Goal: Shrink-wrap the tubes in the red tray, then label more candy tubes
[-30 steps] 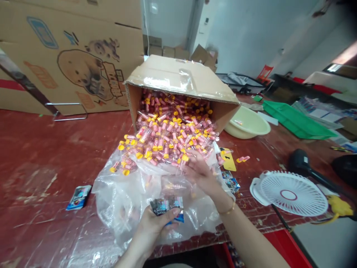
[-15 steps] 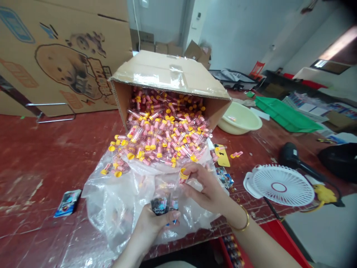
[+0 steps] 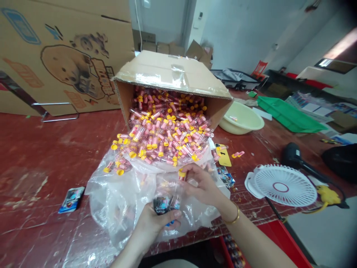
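My left hand (image 3: pixel 157 219) is closed around small printed plastic packets (image 3: pixel 164 203), dark and blue at the bottom with a clear upper part. Between the thumb and fingers of my right hand (image 3: pixel 202 186) is a clear tube with a yellow cap (image 3: pixel 182 174), held just above and to the right of the packets. My fingers cover part of this tube. Beyond both hands, a heap of similar pink-filled tubes (image 3: pixel 164 137) spills from a cardboard box (image 3: pixel 173 74) lying on its side. A clear plastic sheet (image 3: pixel 111 201) lies under the heap and my hands.
A blue packet (image 3: pixel 71 200) lies at left on the red table (image 3: pixel 41 149). To the right are a yellow phone (image 3: pixel 224 158), more packets (image 3: pixel 227 178), a white fan (image 3: pixel 284 186), a cream basin (image 3: pixel 241 119) and a green tray (image 3: pixel 290 115). A red crate (image 3: pixel 275 238) stands below the table edge.
The view has shifted slightly. My right hand has tilted a little and still pinches the tube above the packets. My left hand keeps hold of the packets.
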A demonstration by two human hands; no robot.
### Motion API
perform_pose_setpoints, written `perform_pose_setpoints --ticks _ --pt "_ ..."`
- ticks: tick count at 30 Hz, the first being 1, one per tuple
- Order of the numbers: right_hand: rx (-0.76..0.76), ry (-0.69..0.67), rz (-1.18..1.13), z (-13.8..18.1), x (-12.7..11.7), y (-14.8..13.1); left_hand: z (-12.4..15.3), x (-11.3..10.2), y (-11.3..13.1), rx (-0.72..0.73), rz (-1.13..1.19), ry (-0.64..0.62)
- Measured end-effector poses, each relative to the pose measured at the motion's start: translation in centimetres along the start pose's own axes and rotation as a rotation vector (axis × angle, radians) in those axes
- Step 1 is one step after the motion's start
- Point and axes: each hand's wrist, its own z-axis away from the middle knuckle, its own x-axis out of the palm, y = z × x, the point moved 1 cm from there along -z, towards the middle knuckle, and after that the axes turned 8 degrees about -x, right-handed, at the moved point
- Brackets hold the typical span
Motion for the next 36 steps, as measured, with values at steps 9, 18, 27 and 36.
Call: perform_pose_setpoints --ticks 9,18,27,36 --pt "-0.148 -0.167 0.198 0.1 -1.1 -2.1 0.1 0.7 0.2 -0.004 0.027 -0.009" --pt "-0.02 -0.008 0.157 0.7 -1.3 -0.8 -0.3 0.4 -0.4 0.043 -0.124 0.03" --pt "-0.169 -0.089 0.262 0.3 -1.2 -2.8 -0.8 -0.1 -0.3 0.098 -0.129 0.018" --pt "-0.094 -0.107 0.181 0.5 -0.5 -2.1 -0.8 0.1 -0.4 0.085 -0.068 -0.016"
